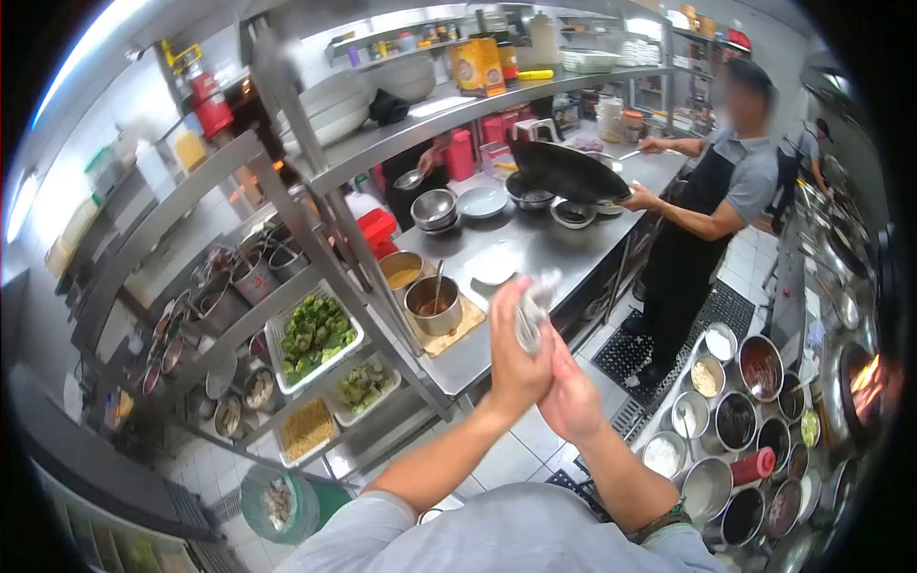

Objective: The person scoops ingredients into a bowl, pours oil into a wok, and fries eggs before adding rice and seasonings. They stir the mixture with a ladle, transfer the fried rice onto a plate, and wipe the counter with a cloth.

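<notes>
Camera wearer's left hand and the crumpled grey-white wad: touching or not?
Touching. The head view shows the crumpled grey-white wad directly against the fingers of the left hand, no gap between them.

Pale floor tiles (505,456) border a steel counter (554,256) beneath a metal shelf (411,142)

Cloth (538,307) in the grip's kinda blurry, and the left hand (521,353) covers part of it. Left of the grip, a spoon's (439,279) bottom end is sunk in the pot (436,326). Far right, a wok (842,384) gets cut off.
</notes>
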Motion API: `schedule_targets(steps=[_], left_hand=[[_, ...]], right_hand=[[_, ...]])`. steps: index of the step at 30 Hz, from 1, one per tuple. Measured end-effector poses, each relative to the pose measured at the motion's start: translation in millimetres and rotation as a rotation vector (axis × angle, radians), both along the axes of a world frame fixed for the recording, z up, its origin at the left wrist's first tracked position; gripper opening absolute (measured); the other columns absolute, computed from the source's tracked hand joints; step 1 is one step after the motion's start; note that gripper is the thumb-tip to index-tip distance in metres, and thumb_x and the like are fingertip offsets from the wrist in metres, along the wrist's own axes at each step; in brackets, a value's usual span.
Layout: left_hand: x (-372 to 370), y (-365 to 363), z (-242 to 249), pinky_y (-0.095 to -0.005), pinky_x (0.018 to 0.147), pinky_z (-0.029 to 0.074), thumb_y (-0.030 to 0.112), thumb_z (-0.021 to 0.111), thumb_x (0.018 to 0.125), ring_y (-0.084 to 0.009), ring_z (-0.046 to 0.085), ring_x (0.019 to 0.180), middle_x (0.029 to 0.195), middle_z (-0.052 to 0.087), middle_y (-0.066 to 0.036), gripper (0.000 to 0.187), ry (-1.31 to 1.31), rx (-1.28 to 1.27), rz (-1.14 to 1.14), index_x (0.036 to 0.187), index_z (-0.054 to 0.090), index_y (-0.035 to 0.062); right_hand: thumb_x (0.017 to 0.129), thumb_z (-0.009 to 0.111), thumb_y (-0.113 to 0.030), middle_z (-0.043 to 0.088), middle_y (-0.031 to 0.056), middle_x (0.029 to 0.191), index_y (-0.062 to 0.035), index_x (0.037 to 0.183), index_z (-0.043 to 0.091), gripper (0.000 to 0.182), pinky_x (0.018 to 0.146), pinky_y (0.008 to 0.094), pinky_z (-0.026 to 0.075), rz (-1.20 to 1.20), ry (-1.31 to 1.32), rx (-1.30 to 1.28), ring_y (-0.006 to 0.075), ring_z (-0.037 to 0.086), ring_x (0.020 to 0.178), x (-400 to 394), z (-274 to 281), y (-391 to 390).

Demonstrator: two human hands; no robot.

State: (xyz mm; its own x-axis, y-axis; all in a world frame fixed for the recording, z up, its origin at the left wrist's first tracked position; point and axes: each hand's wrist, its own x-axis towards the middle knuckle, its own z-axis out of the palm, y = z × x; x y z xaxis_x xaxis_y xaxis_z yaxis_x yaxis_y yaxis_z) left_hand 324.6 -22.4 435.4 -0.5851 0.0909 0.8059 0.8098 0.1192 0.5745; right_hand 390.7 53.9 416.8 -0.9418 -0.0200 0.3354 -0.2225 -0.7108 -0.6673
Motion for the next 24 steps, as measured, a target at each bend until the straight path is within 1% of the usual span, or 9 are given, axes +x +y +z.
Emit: schedule_targets(steps=[4,6,11,13,14,16,20,21,24], left_hand=[[-84,-31,104,-0.0416,0.111,0.036,0.009,0.064,0.089,-0.036,0.048,0.129,0.137,0.052,-0.022,0.051,0.436,-0.134,0.202,0.137,0.05,-0.0005],[-139,-64,173,-0.0446,0.098,0.046,0.005,0.072,0.076,-0.0382,0.059,0.11,0.116,0.062,-0.021,0.061,0.666,-0.229,0.453,0.133,0.053,0.0002],[-427,-185,272,-0.0457,0.101,0.046,0.024,0.062,0.093,-0.04,0.058,0.119,0.131,0.059,-0.024,0.049,0.987,-0.832,0.661,0.134,0.055,-0.0007],[-422,-180,262,-0.0471,0.101,0.043,0.032,0.054,0.096,-0.0465,0.055,0.12,0.127,0.057,-0.034,0.053,0.16,-1.026,0.357,0.131,0.054,-0.0078],[-486,-196,251,-0.0485,0.101,0.042,0.043,0.055,0.095,-0.0465,0.056,0.119,0.122,0.059,-0.036,0.064,0.227,-1.38,0.532,0.132,0.052,-0.0083],[-423,-166,252,-0.0475,0.104,0.041,0.058,0.058,0.091,-0.0462,0.055,0.122,0.125,0.058,-0.036,0.079,-0.215,-1.236,0.239,0.136,0.049,-0.0071],[-330,-130,234,-0.0501,0.11,0.037,0.058,0.056,0.095,-0.0463,0.045,0.132,0.141,0.048,-0.031,0.081,0.166,-0.955,0.908,0.145,0.043,-0.0046],[-335,-144,225,-0.0493,0.11,0.038,0.051,0.057,0.097,-0.0444,0.045,0.133,0.142,0.047,-0.031,0.076,0.656,-1.078,0.878,0.147,0.04,-0.0038],[-184,-78,164,-0.0439,0.108,0.041,0.029,0.057,0.1,-0.036,0.048,0.134,0.14,0.051,-0.026,0.061,0.637,-0.59,0.192,0.149,0.038,-0.0032]], right_hand=[[0.105,0.046,-0.041,0.012,0.0097,0.166,-0.0032,0.159,0.01,0.075,0.123,0.0364,0.014,-0.041,0.104,0.52,0.0208,0.02,0.151,35,11,-2],[0.104,0.047,-0.043,0.019,0.0114,0.165,-0.0089,0.159,0.016,0.072,0.122,0.0379,0.017,-0.055,-0.012,0.644,0.0241,0.021,0.151,71,-15,1],[0.103,0.05,-0.045,0.053,0.0117,0.142,-0.0095,0.148,0.044,0.058,0.106,0.0382,0.04,-0.439,-0.924,0.539,0.0231,0.047,0.132,227,-211,38],[0.1,0.048,-0.056,0.059,0.0117,0.134,-0.0079,0.142,0.051,0.064,0.098,0.0392,0.044,-0.579,-1.291,0.363,0.0223,0.052,0.124,319,-328,30],[0.098,0.047,-0.061,0.06,0.0118,0.132,-0.0074,0.139,0.054,0.067,0.095,0.0397,0.045,-0.614,-1.433,0.437,0.0218,0.052,0.122,362,-385,15],[0.095,0.047,-0.068,0.046,0.0148,0.151,-0.0076,0.146,0.049,0.08,0.113,0.0401,0.034,-0.457,-1.762,-0.019,0.0267,0.045,0.136,411,-359,-39],[0.097,0.047,-0.062,0.046,0.0139,0.15,-0.0064,0.143,0.052,0.072,0.11,0.0412,0.037,-0.453,-1.405,-0.44,0.0268,0.047,0.134,481,-476,-116],[0.098,0.047,-0.06,0.046,0.0131,0.151,-0.0066,0.143,0.051,0.07,0.111,0.0415,0.036,-0.41,-1.315,-0.57,0.0266,0.046,0.134,497,-492,-129],[0.097,0.049,-0.061,0.053,0.01,0.143,-0.0071,0.137,0.057,0.067,0.107,0.0388,0.041,-0.314,-1.481,-0.287,0.0223,0.05,0.13,510,-339,-120]])
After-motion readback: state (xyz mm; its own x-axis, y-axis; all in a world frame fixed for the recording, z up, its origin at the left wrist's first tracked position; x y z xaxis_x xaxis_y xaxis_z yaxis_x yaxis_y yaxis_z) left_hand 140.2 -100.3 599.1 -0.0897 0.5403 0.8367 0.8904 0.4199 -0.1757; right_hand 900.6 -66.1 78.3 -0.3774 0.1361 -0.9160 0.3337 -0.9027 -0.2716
